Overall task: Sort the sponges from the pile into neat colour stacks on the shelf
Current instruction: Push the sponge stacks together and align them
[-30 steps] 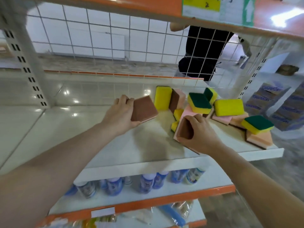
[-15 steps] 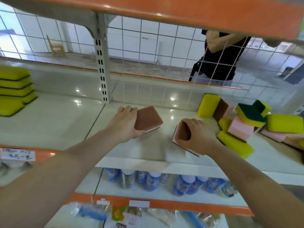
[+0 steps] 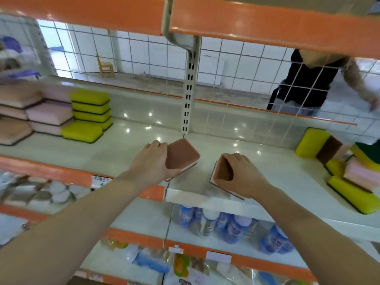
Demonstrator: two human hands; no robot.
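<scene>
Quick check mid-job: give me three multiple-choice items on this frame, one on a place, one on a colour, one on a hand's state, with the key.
1. Where do the sorted stacks stand?
A. far left of the shelf
B. bottom shelf
C. floor

2. What colour is the scouring face of the sponge in the left hand?
A. green
B. brown
C. blue

3. What is the right hand doing?
A. hanging idle
B. pressing flat on the shelf
C. gripping a sponge

Key: A, the sorted stacks stand far left; B, the left hand holds a brown sponge; C, the right hand grips a second sponge.
</scene>
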